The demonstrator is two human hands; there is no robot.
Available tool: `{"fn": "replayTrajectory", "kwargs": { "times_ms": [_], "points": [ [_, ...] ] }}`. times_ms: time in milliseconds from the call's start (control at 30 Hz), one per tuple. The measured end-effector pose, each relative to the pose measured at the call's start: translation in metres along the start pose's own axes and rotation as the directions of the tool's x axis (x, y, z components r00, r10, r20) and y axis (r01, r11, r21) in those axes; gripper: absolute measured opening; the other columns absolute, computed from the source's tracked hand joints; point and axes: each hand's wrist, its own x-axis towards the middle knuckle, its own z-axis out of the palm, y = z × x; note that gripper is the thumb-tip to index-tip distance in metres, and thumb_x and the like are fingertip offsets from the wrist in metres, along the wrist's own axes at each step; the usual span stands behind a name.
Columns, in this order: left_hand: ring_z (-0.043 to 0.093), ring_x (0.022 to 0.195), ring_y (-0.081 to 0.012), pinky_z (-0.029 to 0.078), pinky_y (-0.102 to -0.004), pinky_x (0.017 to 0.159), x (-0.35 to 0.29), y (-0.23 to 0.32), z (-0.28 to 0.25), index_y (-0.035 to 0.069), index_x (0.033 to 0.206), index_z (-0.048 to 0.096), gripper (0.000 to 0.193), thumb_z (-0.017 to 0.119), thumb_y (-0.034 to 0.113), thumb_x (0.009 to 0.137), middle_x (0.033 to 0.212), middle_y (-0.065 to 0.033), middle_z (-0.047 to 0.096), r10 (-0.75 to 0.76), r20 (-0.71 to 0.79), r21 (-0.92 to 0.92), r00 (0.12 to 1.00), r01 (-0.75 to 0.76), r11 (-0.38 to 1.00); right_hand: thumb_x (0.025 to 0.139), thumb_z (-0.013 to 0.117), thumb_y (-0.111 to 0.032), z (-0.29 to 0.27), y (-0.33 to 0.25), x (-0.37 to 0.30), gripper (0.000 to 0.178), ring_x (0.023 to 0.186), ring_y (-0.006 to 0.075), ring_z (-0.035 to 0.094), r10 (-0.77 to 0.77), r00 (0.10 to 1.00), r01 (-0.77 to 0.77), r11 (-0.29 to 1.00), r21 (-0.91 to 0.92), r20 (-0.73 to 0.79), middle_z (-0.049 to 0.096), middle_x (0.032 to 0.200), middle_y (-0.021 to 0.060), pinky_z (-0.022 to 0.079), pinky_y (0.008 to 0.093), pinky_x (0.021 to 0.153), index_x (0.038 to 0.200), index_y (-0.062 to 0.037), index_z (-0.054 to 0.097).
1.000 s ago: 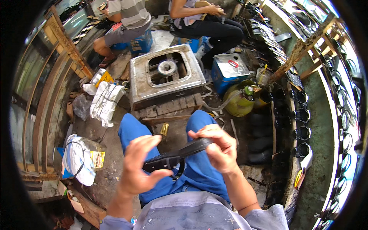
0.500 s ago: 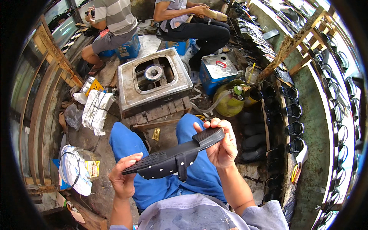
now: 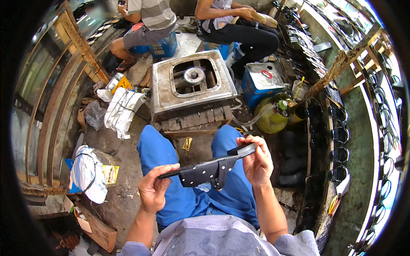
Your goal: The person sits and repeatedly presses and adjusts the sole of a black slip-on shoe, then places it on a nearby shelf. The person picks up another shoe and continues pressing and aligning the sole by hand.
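Note:
Above my lap I hold a black sandal (image 3: 200, 172) sideways, seen nearly edge-on. Its strap is black with white dots and hangs on the underside, with a loop at its right end. My left hand (image 3: 154, 187) pinches the thin toe end between thumb and fingers. The thicker heel end is gripped by my right hand (image 3: 257, 163), with the fingers over its upper edge. Most of the sole's flat face is turned out of sight.
Ahead stands a metal stove (image 3: 194, 81) with a square opening. A green gas cylinder (image 3: 272, 115) and a blue tin (image 3: 261, 83) are to its right. White tied bundles (image 3: 123, 112) lie left. Black sandals line the right-hand racks (image 3: 340, 132). Two people sit beyond the stove.
The sandal has tipped so its ridged sole no longer shows and it appears nearly edge-on. Both hands still grip its ends. The whole view has shifted, with the surroundings moving rightward.

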Motion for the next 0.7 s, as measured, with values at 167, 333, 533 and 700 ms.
{"fn": "replayTrajectory", "kwargs": {
  "times_ms": [167,333,533,700],
  "points": [
    [0.069,0.120,-0.0311,0.054,-0.0406,0.106,-0.010,-0.018,0.007,-0.003,0.126,0.063,0.025,0.065,0.004,0.102,0.126,-0.0217,0.070,-0.059,0.021,-0.013,0.998,0.059,0.998,0.107,0.052,-0.009,-0.015,-0.003,-0.014,0.030,0.135,0.0322,0.057,0.007,0.998,-0.010,0.999,-0.047,-0.059,0.063,0.134,0.0214,0.042,0.0456,0.118,0.133,0.0038,0.058],
    [0.070,0.114,-0.0281,0.054,-0.0392,0.103,-0.013,-0.026,0.013,-0.004,0.127,0.062,0.026,0.065,0.005,0.103,0.122,-0.0187,0.071,-0.117,0.001,-0.019,0.993,0.117,0.993,0.108,0.051,-0.011,-0.019,-0.009,-0.020,0.032,0.134,0.0317,0.058,-0.025,0.996,0.016,0.994,-0.106,-0.084,0.062,0.135,0.0211,0.043,0.0443,0.116,0.134,0.0060,0.056],
    [0.064,0.112,-0.0185,0.053,-0.0359,0.101,0.002,-0.042,0.028,-0.004,0.135,0.058,0.034,0.060,0.017,0.108,0.122,-0.0124,0.066,-0.402,0.018,-0.228,0.916,0.395,0.890,0.105,0.066,-0.024,-0.051,-0.032,-0.054,0.039,0.112,0.0111,0.062,0.236,0.921,-0.374,0.756,-0.537,-0.310,0.067,0.127,0.0048,0.053,0.0305,0.097,0.138,-0.0046,0.059],
    [0.061,0.129,-0.0351,0.050,-0.0450,0.109,0.034,-0.063,0.014,0.000,0.151,0.042,0.050,0.054,0.027,0.111,0.148,-0.0223,0.055,-0.542,0.190,-0.029,0.819,0.557,0.830,0.109,0.058,-0.018,-0.094,-0.033,-0.098,0.032,0.114,0.0180,0.068,-0.134,0.620,-0.030,0.980,-0.194,-0.773,0.067,0.127,0.0081,0.059,0.0388,0.100,0.137,-0.0026,0.056]
  ]
}}
